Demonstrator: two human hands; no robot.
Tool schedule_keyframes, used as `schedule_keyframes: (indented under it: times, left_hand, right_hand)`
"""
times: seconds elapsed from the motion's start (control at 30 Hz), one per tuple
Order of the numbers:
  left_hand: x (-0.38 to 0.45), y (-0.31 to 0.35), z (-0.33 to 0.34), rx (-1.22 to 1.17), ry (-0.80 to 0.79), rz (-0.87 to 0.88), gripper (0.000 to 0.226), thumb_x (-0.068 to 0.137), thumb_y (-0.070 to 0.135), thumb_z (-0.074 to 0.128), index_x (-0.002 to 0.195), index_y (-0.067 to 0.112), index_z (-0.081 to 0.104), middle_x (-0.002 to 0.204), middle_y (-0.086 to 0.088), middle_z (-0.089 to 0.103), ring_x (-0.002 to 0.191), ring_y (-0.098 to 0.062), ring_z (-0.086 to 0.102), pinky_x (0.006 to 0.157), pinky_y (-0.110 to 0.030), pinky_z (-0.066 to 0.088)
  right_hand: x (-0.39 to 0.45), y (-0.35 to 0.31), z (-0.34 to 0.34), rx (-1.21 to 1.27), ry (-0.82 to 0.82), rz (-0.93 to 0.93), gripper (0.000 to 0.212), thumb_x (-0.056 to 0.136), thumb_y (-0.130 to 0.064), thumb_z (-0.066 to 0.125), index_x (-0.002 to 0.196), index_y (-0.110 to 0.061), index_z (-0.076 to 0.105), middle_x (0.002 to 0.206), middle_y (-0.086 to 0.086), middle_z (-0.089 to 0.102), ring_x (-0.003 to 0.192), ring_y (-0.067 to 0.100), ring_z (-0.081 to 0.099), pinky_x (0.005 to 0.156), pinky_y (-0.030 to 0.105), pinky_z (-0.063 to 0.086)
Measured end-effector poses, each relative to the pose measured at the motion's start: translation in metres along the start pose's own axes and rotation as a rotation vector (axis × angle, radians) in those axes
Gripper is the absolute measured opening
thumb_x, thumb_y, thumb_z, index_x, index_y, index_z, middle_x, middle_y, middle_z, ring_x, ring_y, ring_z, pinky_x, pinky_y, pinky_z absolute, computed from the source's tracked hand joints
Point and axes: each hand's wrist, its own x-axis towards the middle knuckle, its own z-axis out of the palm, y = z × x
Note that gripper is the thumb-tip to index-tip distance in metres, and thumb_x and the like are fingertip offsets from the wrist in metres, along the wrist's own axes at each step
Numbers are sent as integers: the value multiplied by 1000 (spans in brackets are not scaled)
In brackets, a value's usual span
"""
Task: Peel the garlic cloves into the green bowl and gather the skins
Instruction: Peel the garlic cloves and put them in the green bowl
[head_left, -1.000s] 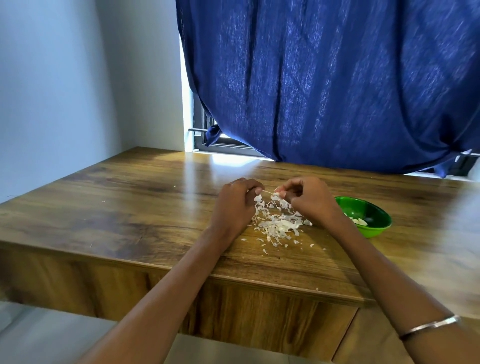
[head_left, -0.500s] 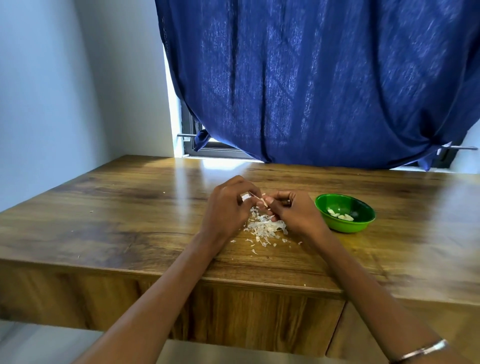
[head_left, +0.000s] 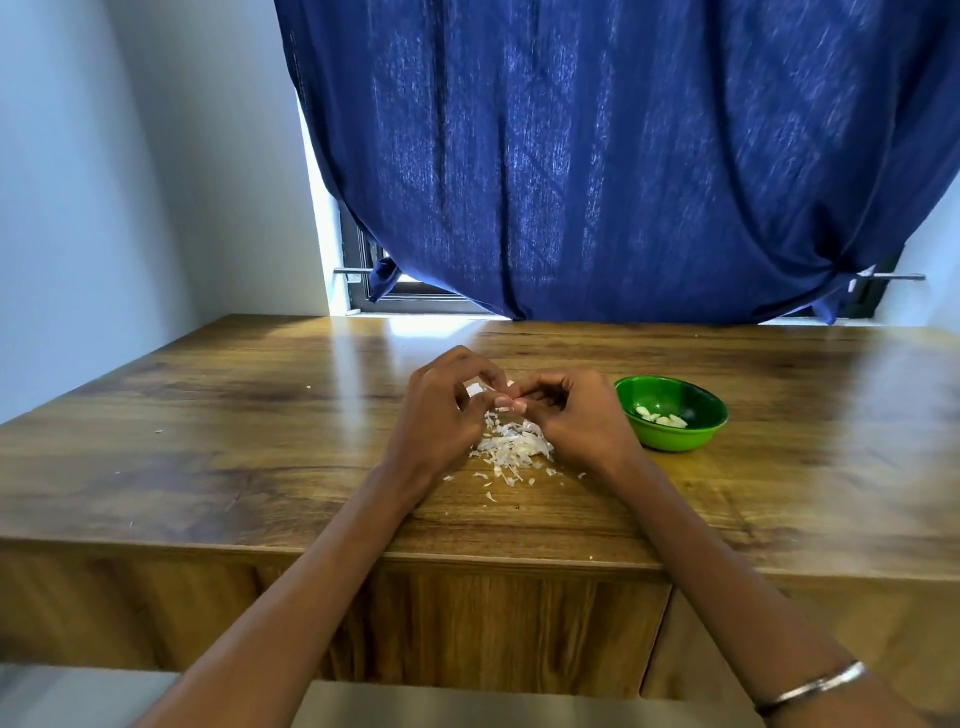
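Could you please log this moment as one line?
both hands peeling clove | skins piled on table | peeled cloves in green bowl

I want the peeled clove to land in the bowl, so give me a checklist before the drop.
1. Garlic clove pinched by both the left hand and right hand: ok.
2. Clove fully peeled: cannot tell.
3. Green bowl upright, beside right hand: ok.
4. Bowl has room; few peeled cloves inside: ok.
5. Skins gathered: not ok, bits scattered on wooden table.
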Motion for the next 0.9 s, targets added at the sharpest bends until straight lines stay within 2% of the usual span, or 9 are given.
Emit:
schedule_keyframes:
  times: [0.13, 0.23, 0.33, 0.47, 0.57, 0.7, 0.83, 0.9]
  left_hand:
    - [-1, 5, 1, -71, -16, -87, 28, 85, 0, 77, 81, 25, 65, 89, 9, 67, 53, -20, 61, 51, -38, 52]
    - [-2, 8, 1, -83, -32, -101, 28, 87, 2, 75, 81, 25, 61, 89, 8, 66, 50, -25, 62, 50, -36, 50]
    - [-2, 5, 3, -52, -73, -84, 23, 92, 3, 69, 85, 23, 58, 90, 8, 61, 54, -25, 60, 52, -32, 48]
    - [-3, 1, 3, 43, -125, 45, 16, 92, -4, 59, 93, 11, 63, 94, 9, 52, 75, -10, 56, 67, -21, 45]
    - [-2, 2, 4, 83, -115, 81, 14, 91, -4, 56, 94, 7, 63, 93, 6, 51, 80, -1, 52, 70, -12, 38]
    - [-2, 4, 4, 97, -81, 101, 19, 85, -11, 54, 90, 5, 62, 90, 1, 52, 76, -9, 51, 67, -17, 38]
    - [-3, 11, 2, 70, -19, 117, 27, 86, -16, 54, 90, 9, 63, 89, 7, 49, 76, 1, 51, 67, -10, 37]
    - [-3, 12, 1, 3, 4, 79, 24, 92, -10, 56, 91, 13, 62, 91, 7, 51, 74, -5, 56, 63, -20, 46]
  right_hand:
    - [-2, -1, 0, -24, 23, -42, 17, 85, -18, 77, 85, -35, 75, 82, -17, 73, 78, -8, 67, 65, 7, 49]
    - [-2, 0, 1, -24, 44, -44, 25, 89, -13, 73, 83, -38, 73, 83, -17, 73, 80, -8, 66, 67, 7, 49]
    - [-3, 0, 2, -7, 57, -37, 24, 90, -13, 72, 83, -36, 73, 83, -17, 74, 81, -9, 66, 67, 9, 48]
    - [-4, -1, 3, 4, 48, -37, 24, 90, -11, 72, 80, -33, 73, 80, -16, 72, 75, -12, 64, 64, 4, 46]
    - [-3, 1, 4, -13, 40, -31, 25, 92, -7, 69, 80, -29, 72, 80, -15, 71, 72, -13, 62, 63, 5, 46]
    - [-2, 0, 6, 0, 41, -25, 25, 94, -9, 68, 81, -31, 69, 79, -14, 70, 68, -8, 61, 61, 10, 47]
    - [-3, -3, 7, 59, 53, -18, 23, 94, -13, 69, 82, -32, 68, 79, -11, 70, 64, -4, 60, 58, 11, 47]
    - [-3, -4, 6, 137, 59, 0, 17, 93, -11, 70, 86, -26, 71, 80, -8, 72, 63, -6, 62, 58, 13, 48]
